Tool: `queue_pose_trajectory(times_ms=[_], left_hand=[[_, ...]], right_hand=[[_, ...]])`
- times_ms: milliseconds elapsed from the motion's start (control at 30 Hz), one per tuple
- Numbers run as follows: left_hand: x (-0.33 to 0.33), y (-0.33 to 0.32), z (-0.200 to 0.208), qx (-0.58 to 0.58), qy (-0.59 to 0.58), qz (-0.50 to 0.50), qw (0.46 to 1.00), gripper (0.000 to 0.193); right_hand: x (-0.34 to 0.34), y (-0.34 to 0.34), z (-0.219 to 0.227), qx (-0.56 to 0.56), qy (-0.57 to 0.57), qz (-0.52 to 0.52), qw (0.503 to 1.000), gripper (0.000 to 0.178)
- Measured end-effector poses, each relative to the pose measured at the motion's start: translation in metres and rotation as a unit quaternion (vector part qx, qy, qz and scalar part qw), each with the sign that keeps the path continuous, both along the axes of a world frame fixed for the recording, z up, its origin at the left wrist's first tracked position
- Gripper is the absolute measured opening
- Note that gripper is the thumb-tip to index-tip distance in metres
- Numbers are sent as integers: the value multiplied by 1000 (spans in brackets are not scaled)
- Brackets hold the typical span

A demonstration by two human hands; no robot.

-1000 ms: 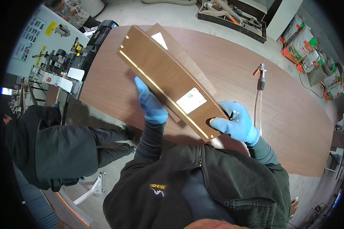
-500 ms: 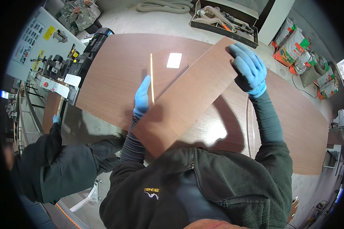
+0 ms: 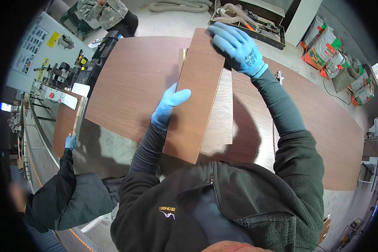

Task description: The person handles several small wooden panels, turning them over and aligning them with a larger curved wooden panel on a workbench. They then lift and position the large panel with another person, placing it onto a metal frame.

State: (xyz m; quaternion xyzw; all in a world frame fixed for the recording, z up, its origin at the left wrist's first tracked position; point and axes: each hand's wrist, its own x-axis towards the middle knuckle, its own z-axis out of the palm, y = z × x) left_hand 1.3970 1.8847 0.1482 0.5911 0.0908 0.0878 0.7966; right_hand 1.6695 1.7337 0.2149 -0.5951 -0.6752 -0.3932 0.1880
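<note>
A long brown wooden board (image 3: 197, 94) is tilted between my gloved hands, its far end higher up in the picture. My left hand (image 3: 171, 106) grips its left long edge, the thumb lying over the face and the other fingers hidden behind. At the far right corner my right hand (image 3: 238, 49) is closed around the board, with part of the grip out of sight. Beneath it a second, lighter panel (image 3: 221, 115) shows past the right edge, over the brown table (image 3: 130, 75). A narrow strip of that lower stack (image 3: 183, 56) peeks out at the upper left.
On the left a co-worker's blue-gloved hand (image 3: 70, 141) holds a brown board (image 3: 67, 119) at a black machine (image 3: 101, 54). Another person (image 3: 107, 14) stands behind the table. An open tool case (image 3: 256, 25), a grey hose (image 3: 178, 6) and several filled bags (image 3: 323, 48) lie beyond it.
The board has swung from a rightward slant to nearly lengthwise, my right hand moving left and farther away. My left thumb now lies over its face. The lighter panel has come into view underneath.
</note>
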Motion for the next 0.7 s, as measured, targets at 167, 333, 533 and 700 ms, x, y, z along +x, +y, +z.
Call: queue_pose_trajectory(times_ms=[167, 333, 533, 700], left_hand=[[0, -13, 13, -18, 2, 72, 997, 67], [3, -15, 11, 3, 46, 126, 991, 75], [0, -18, 9, -46, 24, 121, 991, 74], [-1, -28, 14, -67, -21, 129, 989, 58]], right_hand=[[-29, -19, -10, 103, 515, -165, 835, 54], [-91, -33, -33, -125, 770, -52, 624, 91], [-101, -39, -34, -57, 820, -14, 569, 68], [-112, -47, -27, -48, 816, 8, 577, 58]])
